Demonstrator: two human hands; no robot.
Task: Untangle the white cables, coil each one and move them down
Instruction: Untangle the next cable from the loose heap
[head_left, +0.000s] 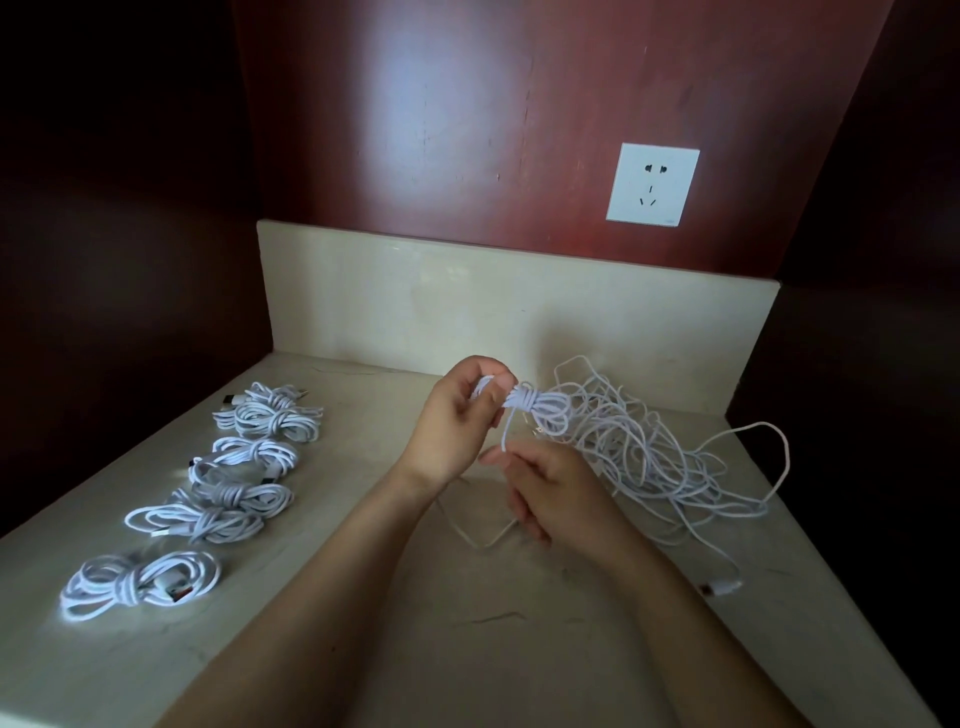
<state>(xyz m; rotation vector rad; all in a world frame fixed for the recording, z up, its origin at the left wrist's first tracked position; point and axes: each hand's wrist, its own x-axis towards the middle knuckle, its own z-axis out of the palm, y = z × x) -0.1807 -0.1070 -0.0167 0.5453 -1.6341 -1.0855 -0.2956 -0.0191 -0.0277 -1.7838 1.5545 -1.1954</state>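
Above the counter (467, 654), left hand (451, 422) grips coil (543, 408), right hand (557, 493) tail (506, 432).

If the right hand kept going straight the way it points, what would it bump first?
Probably the left hand, which holds the coiled cable just ahead of the right hand; depth is hard to judge.

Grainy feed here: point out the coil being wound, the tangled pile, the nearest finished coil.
Coil being wound (523, 403): head view, wrapped waist.
Tangled pile (641, 454): head view, dense middle.
Nearest finished coil (129, 583): head view, knotted centre.
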